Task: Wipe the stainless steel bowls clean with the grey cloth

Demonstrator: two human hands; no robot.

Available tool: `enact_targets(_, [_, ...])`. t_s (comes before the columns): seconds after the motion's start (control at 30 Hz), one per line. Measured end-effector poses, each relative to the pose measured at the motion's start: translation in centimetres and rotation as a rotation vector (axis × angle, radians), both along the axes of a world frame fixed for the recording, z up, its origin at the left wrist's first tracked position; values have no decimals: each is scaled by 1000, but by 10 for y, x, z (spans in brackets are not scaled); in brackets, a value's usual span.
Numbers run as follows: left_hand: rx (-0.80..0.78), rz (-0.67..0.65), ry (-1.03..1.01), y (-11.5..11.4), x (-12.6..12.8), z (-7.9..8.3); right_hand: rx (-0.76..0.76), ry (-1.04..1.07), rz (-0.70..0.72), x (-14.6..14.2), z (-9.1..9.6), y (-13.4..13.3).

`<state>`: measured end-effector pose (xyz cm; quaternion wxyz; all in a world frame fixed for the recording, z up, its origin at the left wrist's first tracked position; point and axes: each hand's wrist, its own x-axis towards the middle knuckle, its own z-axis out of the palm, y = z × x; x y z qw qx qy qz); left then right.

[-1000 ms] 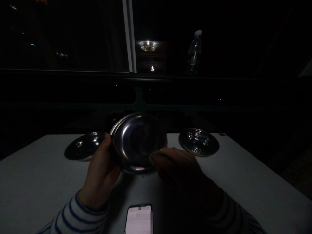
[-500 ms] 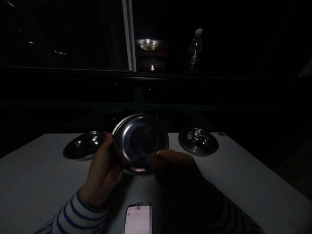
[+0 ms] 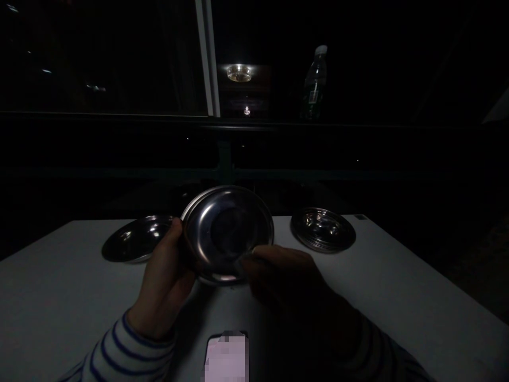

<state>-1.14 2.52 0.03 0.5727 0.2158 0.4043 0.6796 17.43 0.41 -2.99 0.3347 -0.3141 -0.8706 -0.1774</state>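
My left hand (image 3: pixel 165 278) grips the left rim of a shiny steel plate (image 3: pixel 233 225), thumb on the near face, fingers behind. The plate is held up off the table, tilted with its round hollow towards me. My right hand (image 3: pixel 284 273), in deep shadow, is closed at the plate's lower right edge. Its fingertips are pinched together against the plate; a small greyish bit shows there, too dark to name. A wide steel dish (image 3: pixel 137 239) lies on the table behind my left hand. A stack of steel plates (image 3: pixel 323 229) sits to the right.
A phone (image 3: pixel 227 358) with a lit, blurred-out screen lies on the white table (image 3: pixel 397 297) close to me. Beyond the table's far edge, a capped plastic bottle (image 3: pixel 315 82) stands upright on a ledge near a window frame (image 3: pixel 207 58). The surroundings are very dark.
The view has shifted very slightly. My right hand has moved a touch left along the plate's lower edge, while my left hand keeps the plate in nearly the same position.
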Motion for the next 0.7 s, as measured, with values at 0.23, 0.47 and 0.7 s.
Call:
enact_targets(0.23, [-18,0,1,0,1,-1,-3,24,-18,4,4,0])
enact_targets(0.47, [-31,0,23,0,0,0,47,135,-109,11,2,6])
enact_targets(0.7, [4,15,2,1,2,2,43,90,-31,5,2,2])
